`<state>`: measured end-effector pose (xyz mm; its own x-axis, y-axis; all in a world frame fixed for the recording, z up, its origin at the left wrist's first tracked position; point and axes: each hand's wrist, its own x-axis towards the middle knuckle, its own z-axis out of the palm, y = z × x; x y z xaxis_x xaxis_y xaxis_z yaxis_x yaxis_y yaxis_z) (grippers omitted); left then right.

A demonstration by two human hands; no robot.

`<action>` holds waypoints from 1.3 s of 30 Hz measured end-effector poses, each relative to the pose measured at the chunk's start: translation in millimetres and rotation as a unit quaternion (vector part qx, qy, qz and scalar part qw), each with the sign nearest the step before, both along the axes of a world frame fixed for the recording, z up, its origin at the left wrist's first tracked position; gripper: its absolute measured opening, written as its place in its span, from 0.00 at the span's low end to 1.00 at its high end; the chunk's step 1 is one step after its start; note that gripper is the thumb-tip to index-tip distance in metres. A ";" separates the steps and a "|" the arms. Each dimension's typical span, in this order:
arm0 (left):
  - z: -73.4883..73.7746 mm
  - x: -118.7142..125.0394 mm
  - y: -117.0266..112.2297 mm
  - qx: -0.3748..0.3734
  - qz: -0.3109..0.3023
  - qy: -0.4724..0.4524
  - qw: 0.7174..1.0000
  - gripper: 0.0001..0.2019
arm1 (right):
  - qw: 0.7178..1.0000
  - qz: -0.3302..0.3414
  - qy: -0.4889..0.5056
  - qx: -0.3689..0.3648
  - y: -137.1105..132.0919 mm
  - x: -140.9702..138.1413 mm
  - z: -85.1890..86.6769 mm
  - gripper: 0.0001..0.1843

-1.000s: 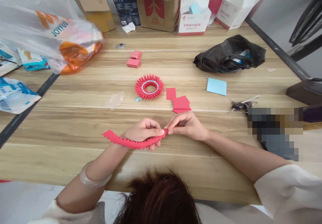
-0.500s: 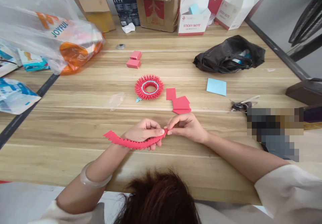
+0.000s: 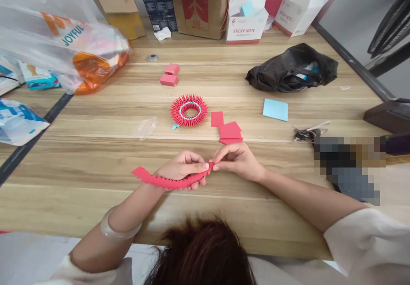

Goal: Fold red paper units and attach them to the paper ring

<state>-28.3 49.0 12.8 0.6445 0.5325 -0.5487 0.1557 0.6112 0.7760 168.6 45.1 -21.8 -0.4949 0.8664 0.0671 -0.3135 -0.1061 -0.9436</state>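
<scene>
A curved red chain of folded paper pieces lies across my left hand, whose thumb and fingers are closed round its right part. Its free end hangs out past the wrist to the left. At the chain's right tip my right hand pinches a red folded end between thumb and fingertips; the exact piece there is partly hidden. Beyond my hands sits a spiky red paper ring with a pale blue inner band. Red paper sheets lie just past my right hand.
Two red paper stacks lie farther back. To the right are a blue sticky note pad, a black plastic bag and keys. Cardboard boxes line the back; a JOYFUL plastic bag stands left.
Both hands keep the same grip on the red paper chain, with hardly any finger movement. The view has shifted very slightly.
</scene>
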 end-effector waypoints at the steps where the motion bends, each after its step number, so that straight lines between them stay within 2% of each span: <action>1: 0.9 0.2 -0.1 -0.004 0.005 -0.003 1.000 0.18 | 1.000 0.006 0.012 -0.009 0.7 -0.2 0.6 0.08; 6: 3.0 1.7 -0.9 0.008 0.040 0.010 0.999 0.20 | 0.997 0.021 0.054 -0.043 1.6 -1.6 0.4 0.10; 10: 1.1 2.3 -0.4 0.004 0.064 -0.007 0.998 0.19 | 0.997 0.007 0.051 -0.049 1.3 -1.8 -2.5 0.12; 22: 4.6 0.0 -0.1 -0.009 0.045 -0.029 0.999 0.12 | 0.999 0.009 0.026 -0.047 2.4 -2.4 0.7 0.06; 28: 5.2 0.6 0.0 -0.029 0.044 -0.032 0.998 0.11 | 0.994 0.022 0.047 -0.101 2.5 -2.3 -4.1 0.06; 33: 3.9 0.5 0.4 -0.068 0.059 -0.026 0.996 0.10 | 0.984 0.033 0.074 -0.156 2.4 -5.3 -1.6 0.07; 39: 4.4 -2.2 1.2 -0.094 0.085 -0.035 0.991 0.09 | 0.972 -0.011 0.106 -0.209 7.5 -2.3 5.2 0.07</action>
<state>-30.5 50.1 17.3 0.5939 0.5299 -0.6053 -0.0127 0.7585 0.6515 166.3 52.6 -16.6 -0.4891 0.8504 -0.1937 -0.5033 -0.4566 -0.7336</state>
